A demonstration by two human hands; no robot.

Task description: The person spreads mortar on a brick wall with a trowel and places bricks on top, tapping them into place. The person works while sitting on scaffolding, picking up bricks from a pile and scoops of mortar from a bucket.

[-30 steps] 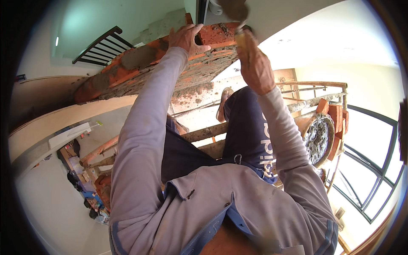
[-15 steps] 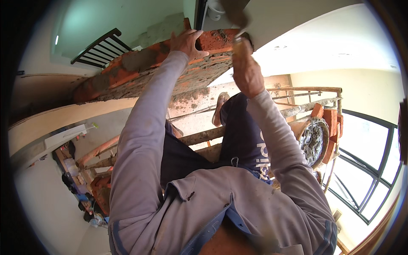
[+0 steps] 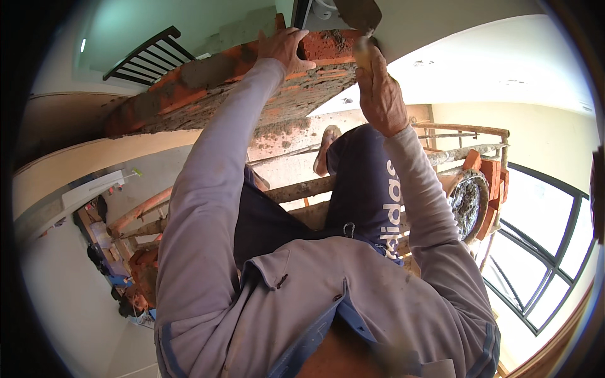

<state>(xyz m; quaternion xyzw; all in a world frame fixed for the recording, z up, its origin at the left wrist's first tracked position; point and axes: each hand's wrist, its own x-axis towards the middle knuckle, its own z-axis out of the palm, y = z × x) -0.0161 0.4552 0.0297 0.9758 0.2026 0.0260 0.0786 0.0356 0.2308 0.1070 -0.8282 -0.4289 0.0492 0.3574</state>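
The left hand lies on the top of a brick wall, thumb and fingers spread wide apart; whether it pinches a brick there, I cannot tell. The right hand is closed around the handle of a trowel, whose blade is just beyond the wall's right end. The wall, smeared with grey mortar, runs across the upper part of the view. Lower right, a bucket holding a dark mix sits beside red bricks, near wooden poles.
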